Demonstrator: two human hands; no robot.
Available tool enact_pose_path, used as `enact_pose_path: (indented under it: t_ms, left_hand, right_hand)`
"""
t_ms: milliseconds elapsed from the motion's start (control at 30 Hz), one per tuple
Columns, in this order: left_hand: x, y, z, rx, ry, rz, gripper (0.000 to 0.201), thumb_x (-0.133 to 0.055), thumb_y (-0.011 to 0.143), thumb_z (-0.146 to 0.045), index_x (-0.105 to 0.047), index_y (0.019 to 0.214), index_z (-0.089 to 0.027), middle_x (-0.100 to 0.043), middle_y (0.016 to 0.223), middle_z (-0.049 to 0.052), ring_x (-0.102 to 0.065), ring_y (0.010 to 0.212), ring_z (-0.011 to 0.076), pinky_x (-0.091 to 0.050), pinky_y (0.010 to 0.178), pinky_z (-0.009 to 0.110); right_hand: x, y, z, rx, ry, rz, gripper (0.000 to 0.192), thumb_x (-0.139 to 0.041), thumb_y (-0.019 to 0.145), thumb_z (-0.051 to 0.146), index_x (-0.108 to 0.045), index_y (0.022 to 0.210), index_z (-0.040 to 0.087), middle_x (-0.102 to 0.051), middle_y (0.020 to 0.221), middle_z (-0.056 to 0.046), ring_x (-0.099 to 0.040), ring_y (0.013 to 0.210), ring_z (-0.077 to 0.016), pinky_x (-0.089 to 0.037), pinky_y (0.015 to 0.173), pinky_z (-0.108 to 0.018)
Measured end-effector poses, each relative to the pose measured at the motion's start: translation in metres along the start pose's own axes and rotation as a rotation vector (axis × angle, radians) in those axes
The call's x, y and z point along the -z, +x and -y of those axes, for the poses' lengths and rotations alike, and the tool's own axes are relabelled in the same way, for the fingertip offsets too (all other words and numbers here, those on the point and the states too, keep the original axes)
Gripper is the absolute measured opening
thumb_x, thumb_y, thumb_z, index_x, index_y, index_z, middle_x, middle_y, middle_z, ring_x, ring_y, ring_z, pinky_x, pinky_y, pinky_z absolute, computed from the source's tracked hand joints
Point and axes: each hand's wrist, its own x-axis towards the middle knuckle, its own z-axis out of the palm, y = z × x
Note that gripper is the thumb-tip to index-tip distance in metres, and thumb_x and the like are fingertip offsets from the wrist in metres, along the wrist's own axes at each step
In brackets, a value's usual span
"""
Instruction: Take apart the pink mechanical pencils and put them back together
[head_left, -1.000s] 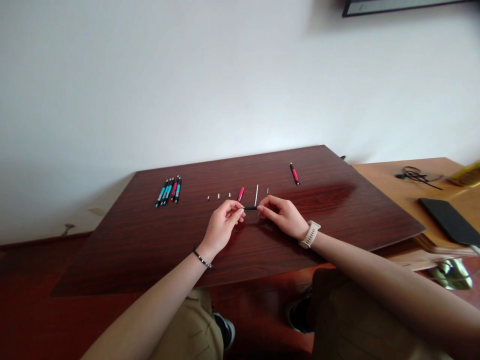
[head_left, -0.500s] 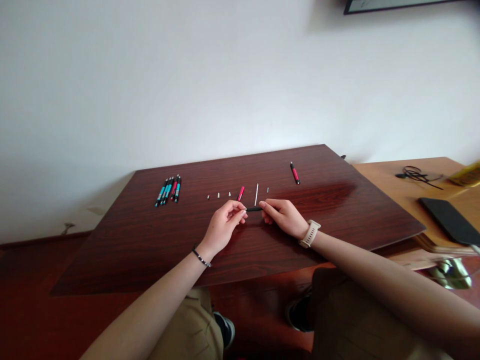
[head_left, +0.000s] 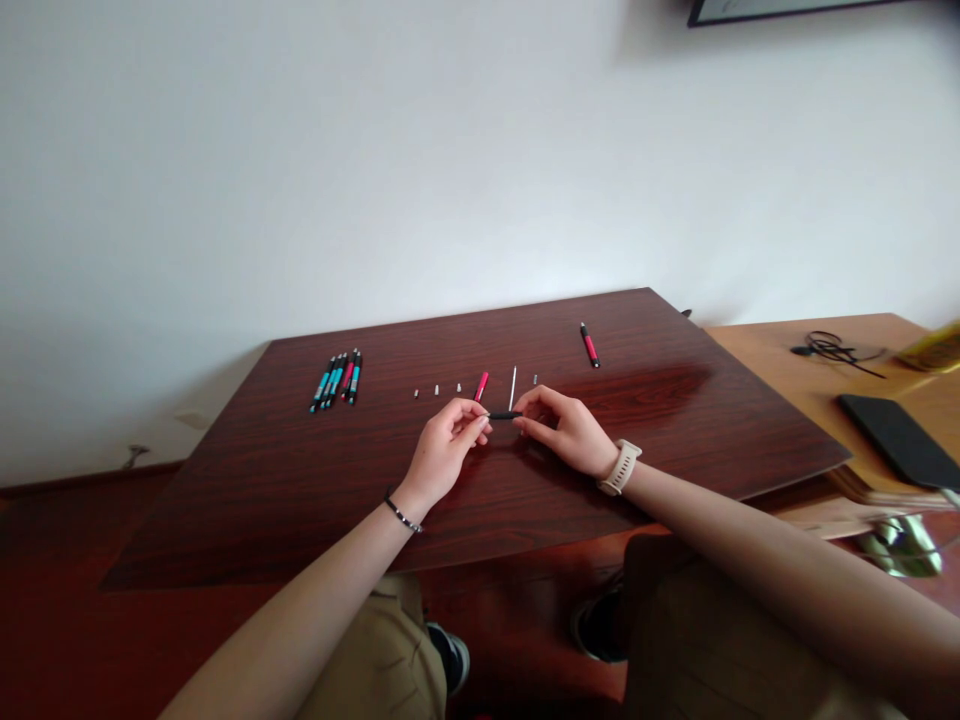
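My left hand point(head_left: 444, 450) and my right hand point(head_left: 564, 430) pinch the two ends of a short black pen part point(head_left: 504, 415) just above the dark wooden table point(head_left: 300, 480). Right behind my fingers lie a pink pen barrel point(head_left: 481, 386), a thin white refill point(head_left: 513, 388) and several tiny grey pieces point(head_left: 437, 390) in a row. My left wrist wears a thin bracelet; my right wrist wears a pale watch.
A bundle of teal and pink pens point(head_left: 338, 380) lies at the table's far left. A single red pen point(head_left: 589, 345) lies at the far right. On the lighter desk to the right are a black cable point(head_left: 829, 349) and a dark flat case point(head_left: 896, 441).
My hands stay almost in place. The fingers shift slightly on the black part, moving a little apart and then closer again.
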Motion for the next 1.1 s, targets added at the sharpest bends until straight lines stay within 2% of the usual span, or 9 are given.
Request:
enact_pose_path:
  t_ms: [167, 233, 300, 367, 467, 600, 667, 833, 1100]
  left_hand:
    - [0.0000, -0.0006, 0.0018, -0.004, 0.005, 0.011, 0.018, -0.065, 0.101, -0.037, -0.065, 0.105, -0.019, -0.074, 0.094, 0.004, -0.070, 0.077, 0.0151, -0.056, 0.074, 0.028]
    - [0.0001, -0.0005, 0.0024, -0.005, 0.005, 0.008, 0.019, -0.065, 0.101, -0.038, -0.065, 0.105, -0.019, -0.074, 0.094, 0.004, -0.070, 0.077, 0.0151, -0.055, 0.074, 0.028]
    - [0.0001, -0.0003, 0.0025, -0.003, 0.000, 0.000, 0.019, -0.065, 0.101, -0.037, -0.064, 0.105, -0.019, -0.074, 0.093, 0.004, -0.069, 0.077, 0.0149, -0.055, 0.073, 0.028]
    - [0.0000, -0.0002, 0.0021, -0.004, -0.005, -0.004, 0.018, -0.065, 0.100, -0.036, -0.064, 0.105, -0.019, -0.073, 0.093, 0.004, -0.069, 0.076, 0.0147, -0.055, 0.073, 0.028]
    - [-0.0003, -0.0005, 0.0004, -0.004, -0.006, -0.003, 0.017, -0.065, 0.100, -0.036, -0.064, 0.105, -0.019, -0.073, 0.092, 0.003, -0.069, 0.077, 0.0149, -0.056, 0.073, 0.028]
    - [-0.0006, -0.0014, -0.0020, -0.007, 0.017, 0.003, 0.017, -0.065, 0.100, -0.036, -0.065, 0.104, -0.019, -0.074, 0.093, 0.004, -0.069, 0.077, 0.0152, -0.056, 0.074, 0.029]
    - [-0.0005, -0.0015, -0.0024, -0.008, 0.021, 0.003, 0.017, -0.065, 0.101, -0.036, -0.065, 0.104, -0.019, -0.074, 0.093, 0.004, -0.069, 0.077, 0.0153, -0.056, 0.074, 0.029]
    - [-0.0005, -0.0006, -0.0008, -0.010, 0.014, -0.006, 0.017, -0.064, 0.101, -0.037, -0.065, 0.104, -0.020, -0.074, 0.092, 0.004, -0.069, 0.077, 0.0153, -0.056, 0.074, 0.029]
    - [-0.0004, -0.0017, -0.0018, -0.018, 0.030, 0.008, 0.019, -0.065, 0.101, -0.038, -0.066, 0.101, -0.019, -0.074, 0.090, 0.004, -0.069, 0.078, 0.0164, -0.057, 0.076, 0.030]
  right_hand:
    - [-0.0002, 0.0004, -0.0006, -0.026, -0.010, 0.053, 0.044, -0.053, 0.108, 0.055, -0.066, 0.083, 0.022, -0.073, 0.077, -0.002, -0.066, 0.069, -0.0164, -0.051, 0.070, -0.030]
    - [-0.0009, 0.0007, -0.0022, -0.044, 0.026, 0.063, 0.042, -0.053, 0.108, 0.056, -0.067, 0.087, 0.022, -0.073, 0.078, -0.002, -0.066, 0.067, -0.0158, -0.051, 0.068, -0.029]
    - [-0.0013, 0.0008, -0.0033, -0.046, 0.054, 0.044, 0.033, -0.062, 0.103, 0.055, -0.067, 0.101, 0.023, -0.075, 0.082, -0.001, -0.068, 0.069, -0.0162, -0.052, 0.068, -0.029]
    - [-0.0009, 0.0008, -0.0029, -0.033, 0.046, 0.029, 0.032, -0.071, 0.098, 0.053, -0.066, 0.110, 0.023, -0.076, 0.086, -0.001, -0.069, 0.072, -0.0170, -0.053, 0.068, -0.028]
    - [0.0002, 0.0005, -0.0008, -0.014, -0.016, 0.021, 0.030, -0.068, 0.100, 0.052, -0.068, 0.098, 0.023, -0.075, 0.082, -0.001, -0.068, 0.073, -0.0171, -0.052, 0.070, -0.029]
    - [-0.0005, 0.0009, -0.0005, -0.037, -0.015, 0.077, 0.046, -0.051, 0.108, 0.057, -0.066, 0.082, 0.022, -0.071, 0.073, -0.001, -0.064, 0.066, -0.0162, -0.050, 0.067, -0.029]
    - [-0.0013, 0.0012, -0.0014, -0.057, 0.002, 0.079, 0.046, -0.050, 0.108, 0.058, -0.066, 0.084, 0.022, -0.071, 0.074, -0.001, -0.064, 0.064, -0.0161, -0.050, 0.066, -0.029]
    - [-0.0001, 0.0009, 0.0008, -0.031, -0.002, 0.029, 0.032, -0.068, 0.100, 0.055, -0.066, 0.098, 0.023, -0.072, 0.081, 0.000, -0.065, 0.070, -0.0168, -0.050, 0.068, -0.029]
    - [0.0027, -0.0002, 0.0022, -0.005, -0.047, 0.084, 0.043, -0.054, 0.107, 0.057, -0.065, 0.084, 0.022, -0.065, 0.072, 0.001, -0.058, 0.067, -0.0160, -0.046, 0.068, -0.030]
